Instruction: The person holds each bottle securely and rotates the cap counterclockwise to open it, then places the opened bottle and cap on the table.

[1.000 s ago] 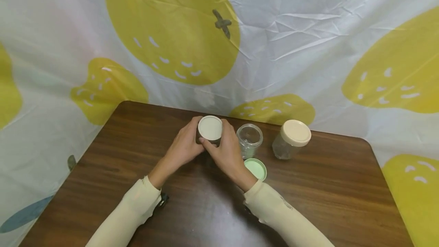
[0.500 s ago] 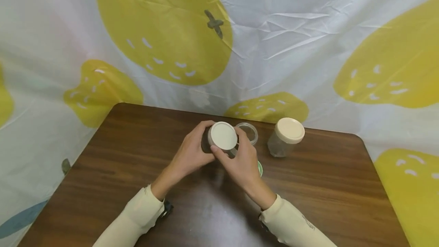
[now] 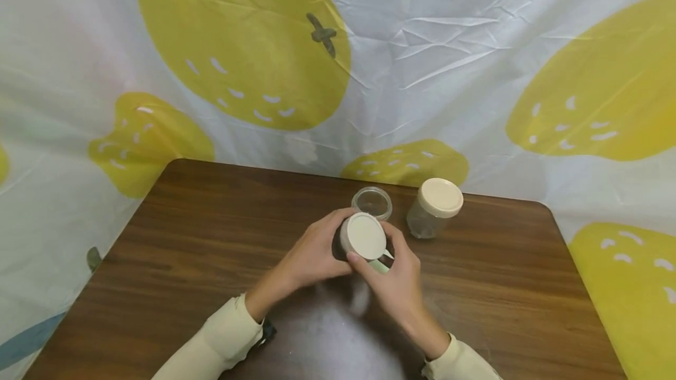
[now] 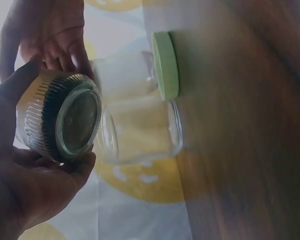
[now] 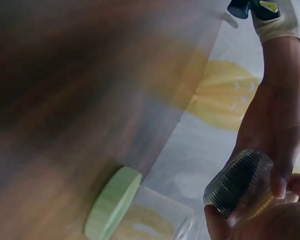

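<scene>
In the head view both hands hold a small ribbed glass jar (image 4: 65, 117), raised over the table and slightly tilted, with a white lid (image 3: 366, 236) on top. My left hand (image 3: 317, 251) is curled round its body from the left. My right hand (image 3: 400, 277) grips it near the lid from the other side, thumb at the lid's near edge. The jar's dark ribbed side and round base face the left wrist view. Right behind it an uncovered clear jar (image 4: 142, 130) stands on the table. A light green lid (image 4: 165, 65) lies close by, mostly hidden by the right hand in the head view.
To the right stands another clear jar (image 3: 422, 221) with a cream lid (image 3: 442, 197). The brown wooden table (image 3: 222, 216) extends to either side. At its back edge hangs a white curtain (image 3: 449, 92) printed with yellow fruit.
Both hands have carried the white-lidded jar to the right and nearer to me. It now overlaps the green lid and the foot of the uncovered jar. The head view has shifted slightly.
</scene>
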{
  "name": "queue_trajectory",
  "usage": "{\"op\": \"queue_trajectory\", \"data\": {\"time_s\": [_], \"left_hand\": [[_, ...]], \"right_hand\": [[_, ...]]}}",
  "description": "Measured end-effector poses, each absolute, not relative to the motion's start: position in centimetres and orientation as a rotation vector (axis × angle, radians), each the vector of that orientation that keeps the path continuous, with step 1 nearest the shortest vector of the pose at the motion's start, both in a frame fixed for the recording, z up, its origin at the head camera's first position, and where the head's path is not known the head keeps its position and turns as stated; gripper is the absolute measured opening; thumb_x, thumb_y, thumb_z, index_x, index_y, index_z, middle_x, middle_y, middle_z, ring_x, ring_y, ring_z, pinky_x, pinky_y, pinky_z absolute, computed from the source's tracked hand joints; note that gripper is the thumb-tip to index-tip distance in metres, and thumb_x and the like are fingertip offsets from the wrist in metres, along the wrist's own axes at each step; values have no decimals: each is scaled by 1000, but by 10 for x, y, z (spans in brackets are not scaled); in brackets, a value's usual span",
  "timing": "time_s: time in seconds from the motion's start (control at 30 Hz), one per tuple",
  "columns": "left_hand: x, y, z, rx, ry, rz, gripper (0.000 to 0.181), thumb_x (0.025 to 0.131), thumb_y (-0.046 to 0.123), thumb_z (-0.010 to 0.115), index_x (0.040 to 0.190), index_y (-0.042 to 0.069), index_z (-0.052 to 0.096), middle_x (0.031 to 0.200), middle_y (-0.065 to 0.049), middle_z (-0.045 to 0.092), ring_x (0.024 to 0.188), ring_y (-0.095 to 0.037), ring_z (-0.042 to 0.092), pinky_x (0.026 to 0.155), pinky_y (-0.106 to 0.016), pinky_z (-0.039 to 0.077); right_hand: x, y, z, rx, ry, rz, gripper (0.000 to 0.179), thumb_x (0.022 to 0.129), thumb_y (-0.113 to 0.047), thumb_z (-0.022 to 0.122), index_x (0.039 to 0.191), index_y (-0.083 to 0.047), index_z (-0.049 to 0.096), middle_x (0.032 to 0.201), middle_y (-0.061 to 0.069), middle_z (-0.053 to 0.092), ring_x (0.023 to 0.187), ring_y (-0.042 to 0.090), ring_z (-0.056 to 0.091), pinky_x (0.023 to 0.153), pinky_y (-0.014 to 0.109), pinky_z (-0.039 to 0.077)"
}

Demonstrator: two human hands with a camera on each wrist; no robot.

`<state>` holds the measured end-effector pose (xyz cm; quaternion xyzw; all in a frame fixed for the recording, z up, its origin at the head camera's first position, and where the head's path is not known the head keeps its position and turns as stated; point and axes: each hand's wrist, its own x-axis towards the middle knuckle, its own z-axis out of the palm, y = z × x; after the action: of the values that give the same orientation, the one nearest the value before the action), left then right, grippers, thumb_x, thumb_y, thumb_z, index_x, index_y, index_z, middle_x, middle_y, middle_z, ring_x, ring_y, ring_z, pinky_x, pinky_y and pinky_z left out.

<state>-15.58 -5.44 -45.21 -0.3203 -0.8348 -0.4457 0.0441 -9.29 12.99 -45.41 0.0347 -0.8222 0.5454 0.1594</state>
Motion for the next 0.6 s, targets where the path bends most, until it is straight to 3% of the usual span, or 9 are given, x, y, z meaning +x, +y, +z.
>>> {"op": "queue_trajectory", "data": {"time_s": [0.27, 0.43, 0.6], "left_hand": [[-143, -45, -457, -1082, -2606, -1360, 86, 69, 36, 97, 143, 17, 57, 134, 1, 66, 123, -16, 64, 105, -40, 55], [-136, -41, -453, -1100, -2634, -1337, 85, 67, 41, 97, 140, 16, 59, 131, 2, 69, 118, -13, 67, 101, -36, 56], [-130, -37, -450, -1114, -2627, -1313, 85, 66, 38, 96, 138, 13, 59, 128, -1, 70, 113, -15, 68, 98, -36, 57]], "right_hand": [[-69, 144, -465, 123, -2236, 1733, 66, 81, -9, 91, 139, -13, 60, 134, 4, 70, 123, 11, 68, 90, 21, 60], [-56, 148, -465, 136, -2149, 1847, 69, 79, 5, 88, 140, -7, 58, 135, 9, 68, 120, 11, 69, 91, 21, 60], [-50, 150, -466, 151, -2145, 1845, 70, 80, 6, 86, 142, -8, 57, 137, 10, 68, 120, 11, 69, 92, 21, 59]]}}
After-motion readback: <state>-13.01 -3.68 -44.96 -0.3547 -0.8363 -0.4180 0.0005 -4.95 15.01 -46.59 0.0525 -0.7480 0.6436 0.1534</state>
